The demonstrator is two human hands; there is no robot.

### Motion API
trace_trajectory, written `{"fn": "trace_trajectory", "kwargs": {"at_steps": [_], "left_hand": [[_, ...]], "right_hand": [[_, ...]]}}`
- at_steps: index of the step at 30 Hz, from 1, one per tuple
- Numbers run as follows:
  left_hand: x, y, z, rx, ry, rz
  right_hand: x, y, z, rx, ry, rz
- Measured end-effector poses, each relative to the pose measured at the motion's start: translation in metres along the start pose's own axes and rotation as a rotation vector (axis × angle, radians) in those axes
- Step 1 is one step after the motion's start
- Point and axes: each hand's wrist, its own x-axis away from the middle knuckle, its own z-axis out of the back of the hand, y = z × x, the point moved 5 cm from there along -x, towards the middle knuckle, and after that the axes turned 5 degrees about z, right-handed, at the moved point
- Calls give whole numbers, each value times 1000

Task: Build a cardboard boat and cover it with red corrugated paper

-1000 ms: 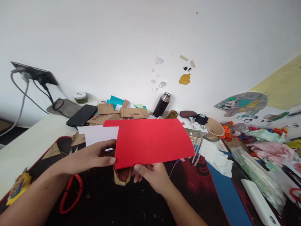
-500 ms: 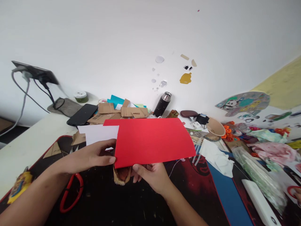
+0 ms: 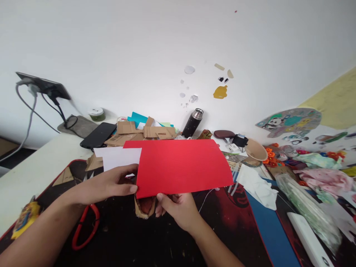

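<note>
Above the dark mat [image 3: 133,248], your red sheet [image 3: 183,168] slants over the brown cardboard piece [image 3: 142,214]; the white sheet [image 3: 118,157] sits at its left; your left hand [image 3: 109,182] clamps the red sheet's left edge, probably steadying it; your right hand [image 3: 180,210] pinches its lower edge, seemingly bearing weight; hidden fingertips can't be judged

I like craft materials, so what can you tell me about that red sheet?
The red sheet looks like corrugated card, finely ridged, with a curved right edge. It is held up above the dark mat, over a cardboard piece. The left hand touches its left edge; the right hand grips its lower edge.
</note>
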Motion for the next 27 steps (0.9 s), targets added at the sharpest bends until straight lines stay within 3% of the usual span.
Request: {"fn": "trace_trajectory", "kwargs": {"at_steps": [27], "left_hand": [[2, 0, -2, -27, -2, -16]], "right_hand": [[2, 0, -2, 52, -44, 79]]}}
